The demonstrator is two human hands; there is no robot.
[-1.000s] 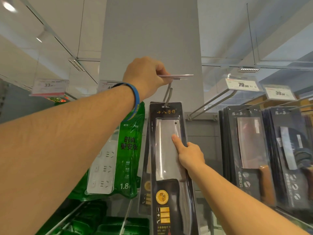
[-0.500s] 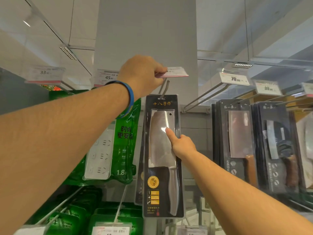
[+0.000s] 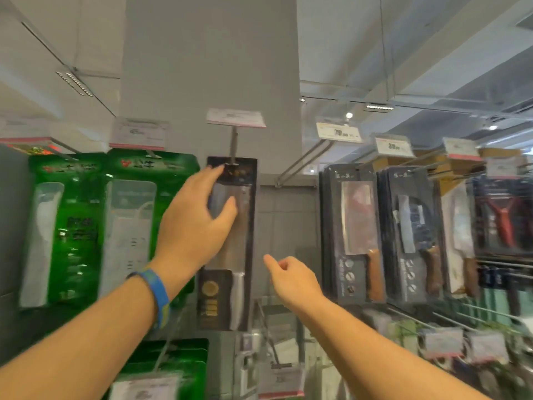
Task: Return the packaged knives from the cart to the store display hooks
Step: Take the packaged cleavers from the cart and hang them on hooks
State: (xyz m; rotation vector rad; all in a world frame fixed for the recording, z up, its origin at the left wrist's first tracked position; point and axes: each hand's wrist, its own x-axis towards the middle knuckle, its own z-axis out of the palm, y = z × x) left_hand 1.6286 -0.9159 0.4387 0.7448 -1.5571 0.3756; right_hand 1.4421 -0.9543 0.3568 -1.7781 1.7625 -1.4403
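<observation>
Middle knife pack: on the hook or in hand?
On: knife pack hangs upright from hook; left hand open before it, right hand apart.

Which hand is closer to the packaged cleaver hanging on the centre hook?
Left. The left hand overlaps the upper half of the packaged cleaver; the right hand is clear of it, off its lower right edge.

Packaged knife hangs on the centre hook before you; power strip packs to its left, knife packs right

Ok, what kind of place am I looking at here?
Most likely a shop's kitchenware aisle: packaged knives hang from display hooks, price tags sit above them, and green-packed power strips hang at the left.
</observation>
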